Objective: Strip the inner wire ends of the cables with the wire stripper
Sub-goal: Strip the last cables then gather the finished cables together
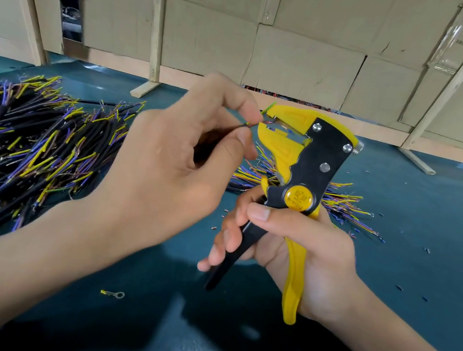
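the left hand [167, 164] is pinching a black cable [224, 131] between thumb and forefinger right at its end, feeding the short coloured inner wires into the mouth of the wire stripper [300, 158]. one greenish-yellow wire is sticking up past the top of the yellow head rather than lying in the slot, while the reddish one is sitting between the open jaws. the right hand [298, 243] is wrapping the two handles, thumb lying across the front near the round yellow pivot badge, fingers curling loosely around the black handle; the handles are standing well apart, so the squeeze looks not yet made.

to do this step well, the pinch is probably best kept close to the tip so the thin wire is not bending away, each wire is going in squarely to the same depth, and the stray one is being kept clear until its turn. a firm single squeeze should be enough.

outward, a big heap of black cables [29, 134] is lying on the blue-green table [426, 207] at the left, a smaller bundle [338, 201] is lying behind the tool, and a small ring terminal [113, 294] is lying near the front edge. cardboard boxes [301, 37] are standing behind.
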{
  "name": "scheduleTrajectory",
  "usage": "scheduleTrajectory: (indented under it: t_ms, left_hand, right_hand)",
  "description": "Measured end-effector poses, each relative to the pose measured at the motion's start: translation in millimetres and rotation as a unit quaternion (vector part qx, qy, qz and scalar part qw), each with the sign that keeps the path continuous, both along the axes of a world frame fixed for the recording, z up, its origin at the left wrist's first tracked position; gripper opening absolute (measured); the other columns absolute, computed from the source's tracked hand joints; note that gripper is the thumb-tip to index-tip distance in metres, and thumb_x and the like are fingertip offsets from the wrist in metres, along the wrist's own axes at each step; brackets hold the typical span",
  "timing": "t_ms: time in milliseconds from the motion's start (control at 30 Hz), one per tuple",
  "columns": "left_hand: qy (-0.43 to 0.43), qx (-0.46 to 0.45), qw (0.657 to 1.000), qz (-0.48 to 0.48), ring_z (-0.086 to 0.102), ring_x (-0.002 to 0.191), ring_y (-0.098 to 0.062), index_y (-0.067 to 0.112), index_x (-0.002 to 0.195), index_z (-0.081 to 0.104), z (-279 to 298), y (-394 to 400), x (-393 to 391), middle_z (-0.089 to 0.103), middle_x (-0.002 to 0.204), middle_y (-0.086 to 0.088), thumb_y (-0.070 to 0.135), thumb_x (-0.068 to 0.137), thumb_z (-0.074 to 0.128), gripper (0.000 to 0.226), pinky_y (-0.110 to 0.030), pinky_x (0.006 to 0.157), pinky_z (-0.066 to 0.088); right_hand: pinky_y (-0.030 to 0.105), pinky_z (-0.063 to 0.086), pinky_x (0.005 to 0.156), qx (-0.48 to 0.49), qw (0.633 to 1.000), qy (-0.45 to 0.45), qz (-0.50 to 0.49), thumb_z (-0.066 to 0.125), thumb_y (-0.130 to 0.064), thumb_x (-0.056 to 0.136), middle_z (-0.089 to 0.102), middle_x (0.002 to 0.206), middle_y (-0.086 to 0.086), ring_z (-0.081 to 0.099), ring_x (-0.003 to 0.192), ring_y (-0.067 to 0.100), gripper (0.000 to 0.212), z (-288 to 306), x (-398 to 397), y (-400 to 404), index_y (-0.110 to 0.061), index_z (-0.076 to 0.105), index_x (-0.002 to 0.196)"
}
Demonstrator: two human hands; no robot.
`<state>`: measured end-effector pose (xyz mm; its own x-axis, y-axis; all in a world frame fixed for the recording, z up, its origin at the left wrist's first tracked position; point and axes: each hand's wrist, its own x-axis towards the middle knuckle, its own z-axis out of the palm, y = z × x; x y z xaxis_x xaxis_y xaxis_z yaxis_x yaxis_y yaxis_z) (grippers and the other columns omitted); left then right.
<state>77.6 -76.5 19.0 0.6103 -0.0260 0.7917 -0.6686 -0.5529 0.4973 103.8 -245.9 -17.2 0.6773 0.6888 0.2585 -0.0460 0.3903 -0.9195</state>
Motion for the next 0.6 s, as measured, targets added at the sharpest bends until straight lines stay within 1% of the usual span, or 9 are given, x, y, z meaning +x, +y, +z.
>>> scheduleTrajectory:
  t_ms: [100, 167, 200, 267, 300, 367, 467, 533, 600]
  left_hand:
    - [0.014, -0.03, 0.999, 0.011, 0.054, 0.052, -0.015, 0.024, 0.106, 0.058, 1, 1, 1, 0.073, 0.08, 0.01, 0.022, 0.097, 0.062, 0.01, -0.016, 0.051, 0.034]
    - [0.023, -0.04, 0.999, 0.02, 0.049, 0.047, -0.009, 0.024, 0.105, 0.059, 2, 2, 3, 0.072, 0.077, 0.012, 0.024, 0.098, 0.061, 0.008, -0.01, 0.049, 0.03]
    - [0.029, -0.042, 0.999, 0.02, 0.047, 0.047, -0.008, 0.024, 0.105, 0.06, 1, 2, 3, 0.072, 0.076, 0.012, 0.026, 0.098, 0.061, 0.007, -0.009, 0.048, 0.029]
    - [0.044, -0.032, 0.998, 0.012, 0.048, 0.047, -0.008, 0.024, 0.105, 0.059, 0, 1, 4, 0.07, 0.074, 0.011, 0.028, 0.098, 0.058, 0.008, -0.012, 0.049, 0.031]
    - [0.053, -0.019, 0.998, 0.007, 0.049, 0.049, -0.009, 0.023, 0.104, 0.058, -1, 0, 3, 0.07, 0.073, 0.01, 0.028, 0.098, 0.057, 0.008, -0.016, 0.05, 0.034]
    - [0.073, 0.005, 0.997, -0.005, 0.055, 0.054, -0.011, 0.022, 0.102, 0.057, -3, -4, 2, 0.069, 0.071, 0.01, 0.028, 0.097, 0.055, 0.008, -0.024, 0.054, 0.041]
    - [0.102, 0.008, 0.994, -0.047, 0.056, 0.055, 0.001, 0.02, 0.1, 0.058, -8, -9, 1, 0.067, 0.068, 0.016, 0.024, 0.096, 0.055, 0.007, -0.008, 0.054, 0.035]
    - [0.125, -0.01, 0.989, -0.074, 0.056, 0.057, -0.001, 0.02, 0.098, 0.058, -10, -12, 1, 0.067, 0.067, 0.013, 0.025, 0.096, 0.054, 0.006, -0.006, 0.056, 0.035]
    - [0.157, -0.073, 0.977, -0.122, 0.054, 0.054, -0.002, 0.019, 0.097, 0.057, -10, -13, 3, 0.066, 0.066, 0.009, 0.021, 0.097, 0.055, 0.003, -0.008, 0.056, 0.037]
  right_hand:
    - [0.065, 0.055, 0.073, 0.016, 0.999, -0.011, -0.03, 0.059, -0.015, 0.087, 0.06, 0.073, 0.021, 0.065, 0.068, 0.041, 0.018, -1, 0, -1, 0.003, 0.063, 0.086]
    - [0.069, 0.055, 0.073, 0.032, 0.996, -0.023, -0.078, 0.061, -0.019, 0.09, 0.06, 0.073, 0.022, 0.065, 0.068, 0.044, 0.023, 0, 0, 0, 0.003, 0.067, 0.088]
    - [0.069, 0.055, 0.073, 0.038, 0.993, -0.029, -0.112, 0.065, -0.023, 0.09, 0.06, 0.073, 0.022, 0.065, 0.067, 0.044, 0.028, 1, 1, 1, 0.004, 0.068, 0.091]
    - [0.065, 0.057, 0.074, 0.043, 0.98, -0.041, -0.192, 0.077, -0.033, 0.085, 0.063, 0.074, 0.021, 0.065, 0.067, 0.043, 0.04, 3, 3, 2, 0.005, 0.07, 0.095]
    - [0.062, 0.058, 0.074, 0.041, 0.97, -0.054, -0.232, 0.08, -0.034, 0.082, 0.064, 0.075, 0.02, 0.066, 0.067, 0.043, 0.041, 4, 4, 1, 0.004, 0.071, 0.096]
    - [0.058, 0.059, 0.075, 0.038, 0.952, -0.084, -0.293, 0.078, -0.028, 0.082, 0.068, 0.078, 0.018, 0.068, 0.068, 0.04, 0.027, 8, 8, -2, -0.003, 0.075, 0.093]
    - [0.061, 0.059, 0.077, 0.033, 0.94, -0.104, -0.323, 0.074, -0.019, 0.086, 0.07, 0.077, 0.016, 0.069, 0.07, 0.038, 0.006, 14, 11, -8, -0.014, 0.076, 0.086]
    - [0.061, 0.059, 0.076, 0.03, 0.94, -0.105, -0.325, 0.071, -0.014, 0.089, 0.07, 0.076, 0.017, 0.069, 0.072, 0.04, 0.007, 15, 13, -10, -0.014, 0.074, 0.082]
    - [0.061, 0.059, 0.075, 0.027, 0.94, -0.104, -0.322, 0.069, -0.013, 0.09, 0.069, 0.077, 0.019, 0.069, 0.072, 0.044, 0.009, 16, 13, -11, -0.01, 0.072, 0.081]
